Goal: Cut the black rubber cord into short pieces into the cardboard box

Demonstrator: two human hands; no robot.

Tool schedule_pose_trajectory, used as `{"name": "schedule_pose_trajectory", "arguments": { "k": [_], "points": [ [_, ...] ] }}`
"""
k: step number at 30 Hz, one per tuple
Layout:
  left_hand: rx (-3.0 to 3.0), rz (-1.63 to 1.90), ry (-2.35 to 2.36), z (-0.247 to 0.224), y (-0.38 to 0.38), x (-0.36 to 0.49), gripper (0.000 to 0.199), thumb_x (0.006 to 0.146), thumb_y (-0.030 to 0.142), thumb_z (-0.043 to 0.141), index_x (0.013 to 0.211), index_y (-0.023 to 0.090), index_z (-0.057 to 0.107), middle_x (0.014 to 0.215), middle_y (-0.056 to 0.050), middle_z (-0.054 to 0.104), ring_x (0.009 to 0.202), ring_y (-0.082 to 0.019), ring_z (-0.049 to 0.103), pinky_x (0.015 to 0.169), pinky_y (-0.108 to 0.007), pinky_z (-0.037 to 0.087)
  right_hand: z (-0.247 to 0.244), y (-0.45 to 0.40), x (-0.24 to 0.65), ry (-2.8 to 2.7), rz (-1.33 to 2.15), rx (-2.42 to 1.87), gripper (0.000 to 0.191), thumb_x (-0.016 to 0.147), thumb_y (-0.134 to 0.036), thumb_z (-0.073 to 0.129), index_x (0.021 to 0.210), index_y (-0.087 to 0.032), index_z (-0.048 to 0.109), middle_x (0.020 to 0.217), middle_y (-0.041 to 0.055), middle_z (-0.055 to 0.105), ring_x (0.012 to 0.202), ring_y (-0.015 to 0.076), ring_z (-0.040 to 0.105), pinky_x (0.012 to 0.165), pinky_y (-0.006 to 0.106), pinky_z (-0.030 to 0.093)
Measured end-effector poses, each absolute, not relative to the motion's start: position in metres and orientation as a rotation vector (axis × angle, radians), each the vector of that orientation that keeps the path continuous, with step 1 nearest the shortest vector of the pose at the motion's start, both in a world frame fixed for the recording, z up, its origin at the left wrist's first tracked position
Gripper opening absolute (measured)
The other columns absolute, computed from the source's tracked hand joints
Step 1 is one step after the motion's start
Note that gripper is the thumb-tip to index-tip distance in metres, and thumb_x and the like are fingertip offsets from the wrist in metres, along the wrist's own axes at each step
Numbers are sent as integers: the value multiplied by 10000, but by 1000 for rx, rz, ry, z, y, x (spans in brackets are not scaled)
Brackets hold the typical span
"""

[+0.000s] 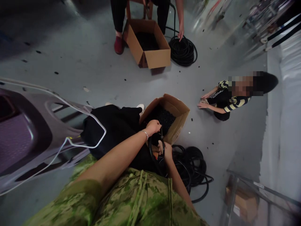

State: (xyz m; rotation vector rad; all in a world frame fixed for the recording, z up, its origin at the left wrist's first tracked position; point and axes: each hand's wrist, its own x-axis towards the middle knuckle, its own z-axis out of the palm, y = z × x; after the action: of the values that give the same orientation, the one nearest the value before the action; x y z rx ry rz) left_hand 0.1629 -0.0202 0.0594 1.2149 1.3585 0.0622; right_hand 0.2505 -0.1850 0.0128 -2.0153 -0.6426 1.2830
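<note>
My left hand, with a bracelet at the wrist, is closed in a pinch over the open cardboard box in front of me. Its fingers are at the upper end of a thin dark length that runs down toward my right hand. My right hand is closed around a black hose just below the box's near edge. Small black pieces lie inside the box. A small orange patch shows beside my right hand; what it belongs to is unclear. More black hose lies coiled on the floor at the right.
Opposite, a seated person's hand reaches to another hose coil beside a second cardboard box. A person in a striped top crouches at right. A purple chair with a white cable stands at left.
</note>
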Motion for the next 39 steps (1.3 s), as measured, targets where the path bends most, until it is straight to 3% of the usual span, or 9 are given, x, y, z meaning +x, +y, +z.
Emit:
{"name": "schedule_pose_trajectory", "arguments": {
  "k": [11,26,39],
  "points": [
    [862,290,1243,95,-22,168,192,829,140,496,638,159,490,565,2,582,381,-49,381,411,-204,263,53,-178,276,-628,1391,-1759,502,777,-641,596,876,-151,645,595,-16,581,430,100,509,385,201,403],
    [812,362,1068,109,-26,162,186,831,146,499,646,164,480,538,21,550,355,-35,377,372,-185,251,92,-161,299,-1117,1350,-1857,480,834,-626,527,680,-177,592,527,-14,550,485,113,508,501,223,395],
    [861,329,1097,108,-27,165,216,836,104,469,629,167,470,517,27,536,336,-37,351,366,-198,216,81,-164,302,-1205,1309,-1914,470,861,-603,520,632,-193,537,466,-30,523,447,114,493,496,218,396]
  ]
}}
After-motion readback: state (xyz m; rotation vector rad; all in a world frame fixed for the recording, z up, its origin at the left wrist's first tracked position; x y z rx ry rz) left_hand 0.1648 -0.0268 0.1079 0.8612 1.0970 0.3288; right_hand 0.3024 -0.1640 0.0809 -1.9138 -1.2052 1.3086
